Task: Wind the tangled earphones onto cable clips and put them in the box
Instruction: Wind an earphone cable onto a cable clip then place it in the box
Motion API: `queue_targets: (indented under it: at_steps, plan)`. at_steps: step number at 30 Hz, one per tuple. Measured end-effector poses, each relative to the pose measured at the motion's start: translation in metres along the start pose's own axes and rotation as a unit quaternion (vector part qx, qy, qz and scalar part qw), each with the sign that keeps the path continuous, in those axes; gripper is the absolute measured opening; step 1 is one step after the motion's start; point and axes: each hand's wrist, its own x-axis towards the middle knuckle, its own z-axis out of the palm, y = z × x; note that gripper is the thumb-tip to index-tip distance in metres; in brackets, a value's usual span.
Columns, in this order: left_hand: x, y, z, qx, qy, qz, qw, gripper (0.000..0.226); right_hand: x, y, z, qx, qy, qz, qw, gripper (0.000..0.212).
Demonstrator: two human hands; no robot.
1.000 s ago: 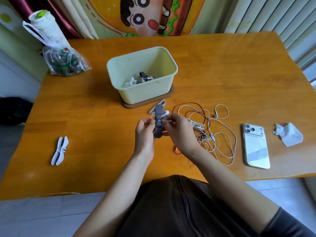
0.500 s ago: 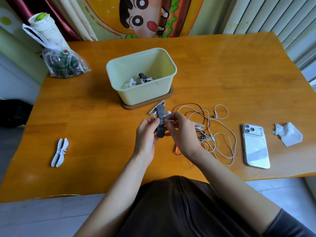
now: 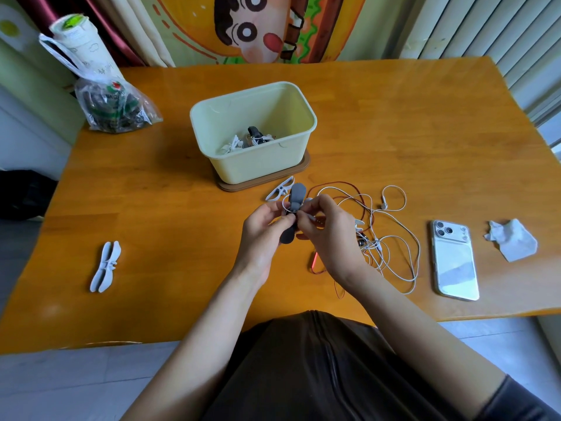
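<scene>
My left hand pinches a dark grey cable clip at its middle, holding it upright over the table. My right hand pinches a white earphone cable right beside the clip, and a loop of that cable lies round the clip's waist. A tangle of white and red earphone cables spreads on the table to the right of my hands. The pale green box stands behind on a brown base and holds wound earphones. A white clip lies just behind the grey one.
Another white clip lies at the left of the wooden table. A phone lies face down at the right, with a crumpled tissue beyond it. A plastic bag sits at the back left corner.
Both hands have kept the grey clip between them while my right hand carried the white cable round it. The clip has tilted slightly. Nothing else on the table moved.
</scene>
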Motion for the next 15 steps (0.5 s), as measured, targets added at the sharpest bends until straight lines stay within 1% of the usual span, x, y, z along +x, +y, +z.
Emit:
queue_targets:
  at_steps: [3, 6, 10, 11, 15]
  plan:
    - [-0.0002, 0.0017, -0.0008, 0.009, -0.014, 0.016, 1.000, 0.018, 0.0012, -0.0020, -0.0003, -0.002, 0.015, -0.003, 1.000, 0.012]
    - [-0.0010, 0.0014, 0.0002, -0.006, -0.017, 0.025, 1.000, 0.018, 0.0033, -0.0041, -0.0007, -0.006, 0.014, 0.002, 1.000, 0.012]
    - [-0.0005, 0.0039, 0.0023, -0.065, 0.010, 0.014, 0.998, 0.007, 0.0075, -0.0056, -0.0019, -0.015, 0.004, 0.005, 1.000, 0.013]
    - [0.0003, 0.0038, 0.0021, -0.072, 0.018, 0.014, 0.997, 0.008, 0.0076, -0.0057, -0.0018, -0.019, 0.001, 0.004, 1.000, 0.012]
    - [0.0016, -0.0009, 0.0005, -0.042, 0.036, 0.020, 0.998, 0.011, 0.0062, -0.0059, 0.0002, -0.028, -0.005, 0.002, 1.000, 0.012]
